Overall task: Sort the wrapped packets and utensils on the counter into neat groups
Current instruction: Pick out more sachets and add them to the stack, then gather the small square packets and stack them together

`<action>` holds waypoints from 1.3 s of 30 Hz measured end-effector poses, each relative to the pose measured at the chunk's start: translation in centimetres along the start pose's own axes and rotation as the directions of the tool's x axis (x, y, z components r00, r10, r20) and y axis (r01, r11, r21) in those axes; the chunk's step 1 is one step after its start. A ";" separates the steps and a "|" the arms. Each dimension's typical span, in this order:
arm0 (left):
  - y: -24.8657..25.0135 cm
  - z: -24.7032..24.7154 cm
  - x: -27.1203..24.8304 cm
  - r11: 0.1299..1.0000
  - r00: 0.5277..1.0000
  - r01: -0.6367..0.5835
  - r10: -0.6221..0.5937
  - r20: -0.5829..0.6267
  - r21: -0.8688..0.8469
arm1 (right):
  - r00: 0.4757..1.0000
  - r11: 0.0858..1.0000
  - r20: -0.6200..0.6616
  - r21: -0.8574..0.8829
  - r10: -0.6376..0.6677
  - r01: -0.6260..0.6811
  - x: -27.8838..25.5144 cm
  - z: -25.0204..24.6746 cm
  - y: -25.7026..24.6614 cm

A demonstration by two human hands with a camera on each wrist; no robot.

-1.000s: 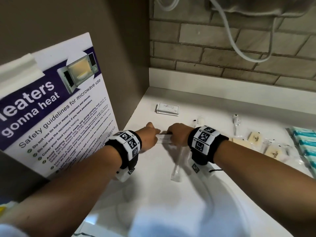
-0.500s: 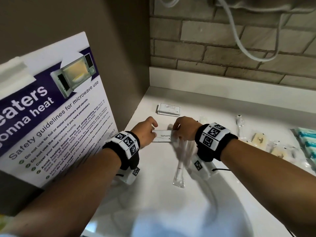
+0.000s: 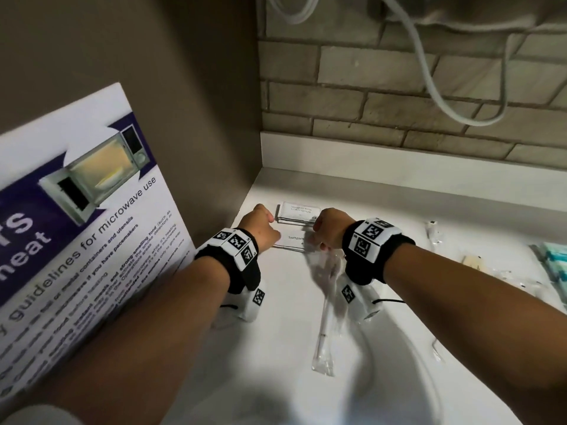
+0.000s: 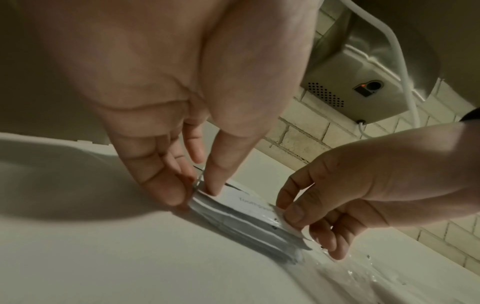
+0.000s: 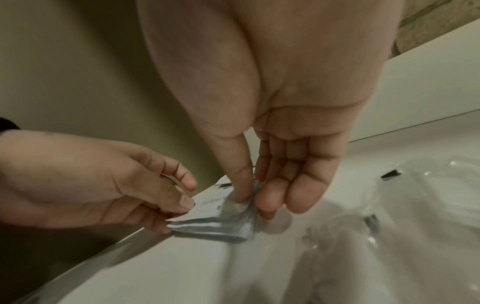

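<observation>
Head view: I'm pinching the toothpaste packets [image 3: 293,240] at both ends, my left hand [image 3: 260,227] on the left end and my right hand [image 3: 329,227] on the right. The stack is sitting on the counter [image 3: 285,289], just in front of the shampoo packets [image 3: 299,211]. A wrapped toothbrush [image 3: 325,317] is lying beneath my right wrist.
</observation>
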State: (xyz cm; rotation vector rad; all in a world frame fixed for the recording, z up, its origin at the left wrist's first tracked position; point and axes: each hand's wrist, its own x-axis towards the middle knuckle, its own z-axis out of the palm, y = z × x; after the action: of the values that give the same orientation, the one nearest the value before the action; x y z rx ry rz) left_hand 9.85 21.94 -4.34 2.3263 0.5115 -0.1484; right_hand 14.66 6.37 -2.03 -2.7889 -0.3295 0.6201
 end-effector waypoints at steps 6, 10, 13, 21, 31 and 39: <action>-0.5 0.3 0.9 0.998 1.000 -0.007 0.007 -0.006 0.056 | 1.000 1.000 0.031 -0.030 -0.006 0.007 0.6 0.4 0.1; -0.5 0.4 1.2 0.995 1.000 -0.026 0.027 -0.009 0.099 | 1.000 0.999 0.018 -0.028 -0.016 0.016 0.4 0.5 0.1; -0.6 0.4 1.2 0.993 1.000 -0.024 0.025 -0.013 0.115 | 1.000 1.000 0.020 -0.001 -0.012 0.012 0.5 0.7 0.2; -0.7 0.2 0.9 0.994 0.999 -0.035 0.037 -0.014 0.107 | 0.998 0.998 -0.002 -0.022 -0.063 0.063 -0.3 0.5 0.3; 6.5 0.8 -2.6 0.960 0.971 -0.236 0.240 -0.014 0.149 | 0.984 0.976 -0.127 0.163 -0.127 0.147 -6.8 -4.3 8.7; 17.2 11.0 -8.5 0.766 0.769 -0.610 0.511 0.384 0.203 | 1.000 0.985 0.009 -0.169 0.028 -0.026 -13.9 -8.3 22.7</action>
State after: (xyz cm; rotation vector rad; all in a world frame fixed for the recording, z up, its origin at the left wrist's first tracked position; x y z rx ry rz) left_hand 9.45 0.47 0.93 2.5938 -0.4251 -0.3125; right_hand 9.69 -20.46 3.70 -2.9567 -0.3635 0.6429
